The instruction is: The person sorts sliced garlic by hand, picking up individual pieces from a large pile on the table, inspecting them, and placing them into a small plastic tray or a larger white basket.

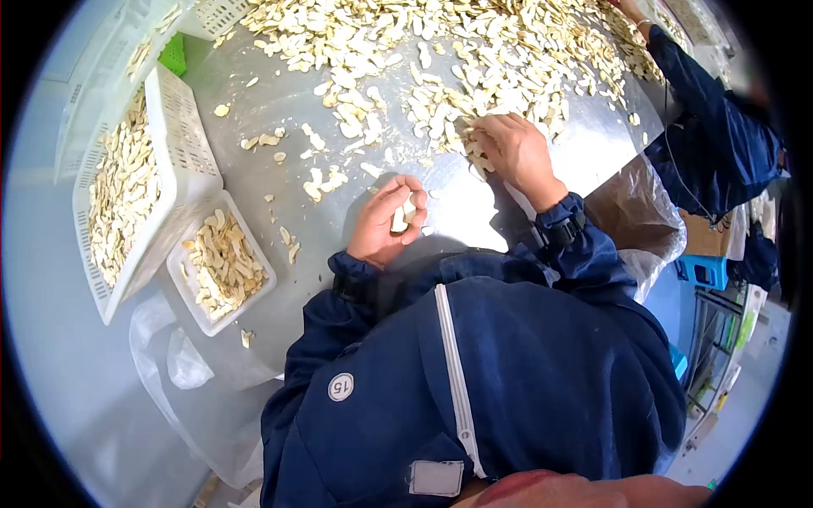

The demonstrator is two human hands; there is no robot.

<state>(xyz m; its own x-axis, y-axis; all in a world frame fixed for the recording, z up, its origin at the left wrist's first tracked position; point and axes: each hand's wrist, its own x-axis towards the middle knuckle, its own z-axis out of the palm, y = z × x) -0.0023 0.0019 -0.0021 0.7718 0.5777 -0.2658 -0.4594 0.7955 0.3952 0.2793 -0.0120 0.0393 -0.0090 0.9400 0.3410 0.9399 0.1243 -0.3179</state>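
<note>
Pale, flat dried slices [373, 42] are heaped over the far part of the metal table [279, 93], thinning out towards me. My left hand [385, 222] is curled with the palm turned inward, and a few pale slices [402, 217] show between its thumb and fingers. Further right, my right hand [515, 154] reaches to the near edge of the heap. Its fingers are bent down and closed on slices there, the fingertips partly hidden. Loose slices [324, 182] lie scattered left of my hands.
A large white perforated basket [188, 135] full of slices stands at the left. Beside it sits a small white tray [264, 269] holding darker, yellowish slices. Clear plastic bagging [648, 216] hangs at the table's right edge. Another person's dark sleeve [699, 85] reaches in from the upper right.
</note>
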